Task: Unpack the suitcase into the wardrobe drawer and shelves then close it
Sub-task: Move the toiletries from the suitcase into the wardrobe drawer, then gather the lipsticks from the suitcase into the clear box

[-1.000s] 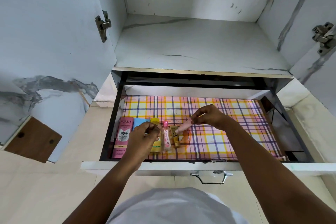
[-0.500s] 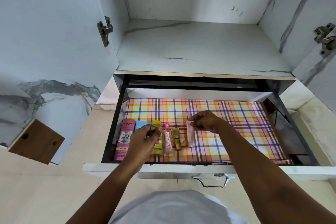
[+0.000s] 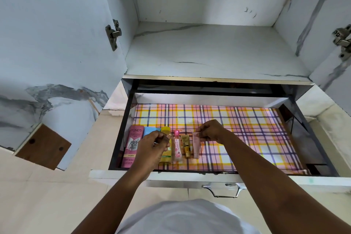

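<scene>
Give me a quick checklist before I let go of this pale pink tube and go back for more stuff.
1. Pink tube lying flat on the liner: ok, it rests beside the gold tube.
2. Right hand off the tube: not ok, fingers pinch its top end.
3. Left hand free: cannot tell, something small shows in it.
4. Row tidy: ok, Pond's box through pink tube lie side by side.
5. Room left in the drawer: ok, right half bare.
</scene>
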